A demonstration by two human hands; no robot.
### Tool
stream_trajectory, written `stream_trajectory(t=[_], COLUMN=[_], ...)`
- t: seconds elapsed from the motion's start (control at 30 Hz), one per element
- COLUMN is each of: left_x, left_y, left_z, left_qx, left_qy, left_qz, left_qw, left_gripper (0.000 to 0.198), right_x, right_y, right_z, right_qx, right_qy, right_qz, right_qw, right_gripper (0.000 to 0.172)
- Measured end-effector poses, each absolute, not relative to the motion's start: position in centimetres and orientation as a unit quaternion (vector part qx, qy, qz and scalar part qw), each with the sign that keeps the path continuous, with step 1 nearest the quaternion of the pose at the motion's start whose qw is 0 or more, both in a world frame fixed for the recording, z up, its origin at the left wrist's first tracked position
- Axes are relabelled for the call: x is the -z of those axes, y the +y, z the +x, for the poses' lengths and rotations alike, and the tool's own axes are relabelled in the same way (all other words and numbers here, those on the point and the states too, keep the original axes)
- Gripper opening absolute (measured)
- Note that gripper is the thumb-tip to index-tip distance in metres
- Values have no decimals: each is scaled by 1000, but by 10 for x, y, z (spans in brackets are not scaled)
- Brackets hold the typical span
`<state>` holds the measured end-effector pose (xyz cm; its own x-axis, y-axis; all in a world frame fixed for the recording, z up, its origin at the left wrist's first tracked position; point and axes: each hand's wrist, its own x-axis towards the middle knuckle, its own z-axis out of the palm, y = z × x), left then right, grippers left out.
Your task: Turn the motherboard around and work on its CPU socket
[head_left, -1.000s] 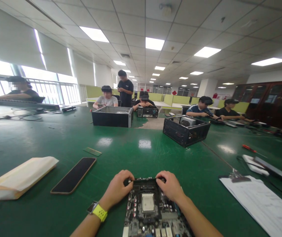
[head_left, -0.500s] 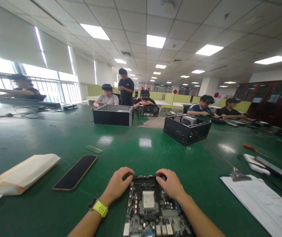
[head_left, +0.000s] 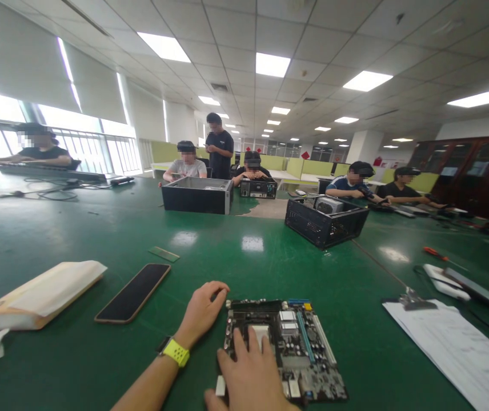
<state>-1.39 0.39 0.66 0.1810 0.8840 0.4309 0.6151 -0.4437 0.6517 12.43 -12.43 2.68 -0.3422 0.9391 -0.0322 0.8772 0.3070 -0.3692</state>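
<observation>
The fingers [head_left: 239,345] of the right hand [head_left: 251,379] are spread over the black, rectangular circuit board [head_left: 296,361], their tips over the pale, square metal chip [head_left: 260,329] near its far left part; whether they touch it I cannot tell. The fingers of the left hand [head_left: 201,311] curl toward the thumb just beside the board's far left corner; whether they pinch or touch anything is unclear. A lime-yellow perforated watch strap [head_left: 176,352] circles the left wrist.

The board lies flat on the glossy green worktop [head_left: 111,240], directly in front of the person, its long teal slot [head_left: 305,337] and long white slot [head_left: 324,339] to the right of the right hand. To the left lie a black phone with a tan edge [head_left: 133,293] and a cream paper packet [head_left: 43,294]; to the right, a clipboard of white printed sheets [head_left: 454,342]. Farther off stand 3 dark metal computer cases [head_left: 197,197], and 6 other people are around the worktop.
</observation>
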Motion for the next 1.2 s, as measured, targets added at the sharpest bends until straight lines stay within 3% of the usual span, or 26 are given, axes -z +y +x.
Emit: stream_trajectory(t=[0.2,0.4,0.63,0.9,1.07,1.2], left_x=[-5,-5,-4,-11,-8,-2], left_y=[2,2,2,-5,-6,-6], left_z=[-13,-14,-13,-3,-3,-5], left_qx=[-395,-382,-368,-359,-320,-275], left_qy=[501,505,492,459,409,407], left_qz=[752,756,772,798,843,857], left_qw=[167,165,164,156,142,158], left_gripper=[24,25,22,21,55,57], right_x=[-18,-3,2,-27,-49,-47], right_y=[-85,-9,11,-71,-101,-70], right_z=[184,291,325,228,189,207], right_qx=[-100,22,62,-30,-188,-127], right_qy=[-816,-670,-627,-737,-819,-768], right_qz=[-554,-733,-771,-666,-509,-575], right_qw=[128,114,96,112,186,251], right_gripper=[45,49,48,47,50,47])
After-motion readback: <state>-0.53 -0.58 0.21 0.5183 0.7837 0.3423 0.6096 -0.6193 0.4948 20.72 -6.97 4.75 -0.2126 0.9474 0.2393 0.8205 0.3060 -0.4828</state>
